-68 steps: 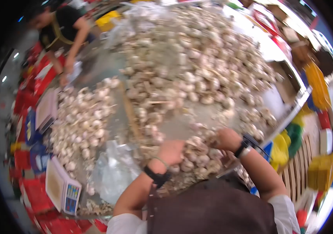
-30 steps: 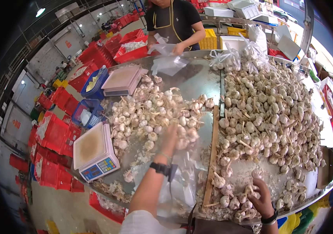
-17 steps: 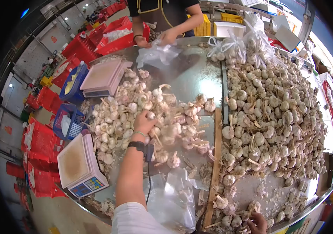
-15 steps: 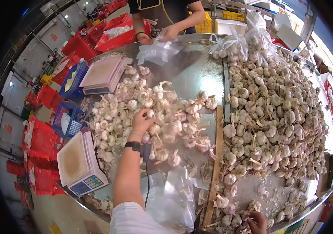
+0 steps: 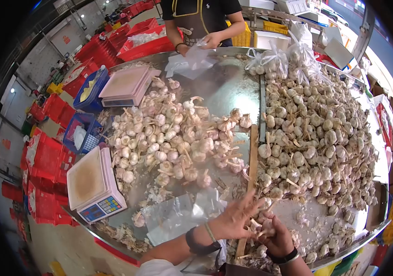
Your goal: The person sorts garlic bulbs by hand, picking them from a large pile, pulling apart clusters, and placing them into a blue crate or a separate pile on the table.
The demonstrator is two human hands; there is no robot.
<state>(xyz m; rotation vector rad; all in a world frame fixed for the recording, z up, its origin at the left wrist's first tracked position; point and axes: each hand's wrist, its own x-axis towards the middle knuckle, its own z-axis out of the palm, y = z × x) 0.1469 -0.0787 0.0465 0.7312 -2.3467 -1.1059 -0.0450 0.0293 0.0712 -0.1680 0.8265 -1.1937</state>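
Note:
My left hand (image 5: 237, 217) reaches in over the wooden strip (image 5: 253, 161), fingers spread and slightly blurred, right beside the garlic at my right hand. My right hand (image 5: 281, 238) is curled around a garlic bulb (image 5: 266, 228), thumb up along its side. Just above both hands lies another pale bulb (image 5: 275, 193) with its stem. A large heap of untrimmed garlic (image 5: 316, 133) fills the table right of the strip. To the left spreads a pile of cleaner, whiter bulbs (image 5: 173, 138). Clear plastic bags (image 5: 173, 218) lie flat by my left forearm.
A scale with a keypad (image 5: 88, 184) stands at the left edge, a second scale (image 5: 129, 85) farther back. Blue baskets (image 5: 79, 133) sit beside them. Across the metal table a person (image 5: 201, 27) handles a plastic bag (image 5: 192, 62). Filled bags (image 5: 274, 62) rest at the back.
My left hand has left the whiter pile and swung right, meeting my right hand, which has come further into view with garlic. The person opposite has lifted part of the plastic bag.

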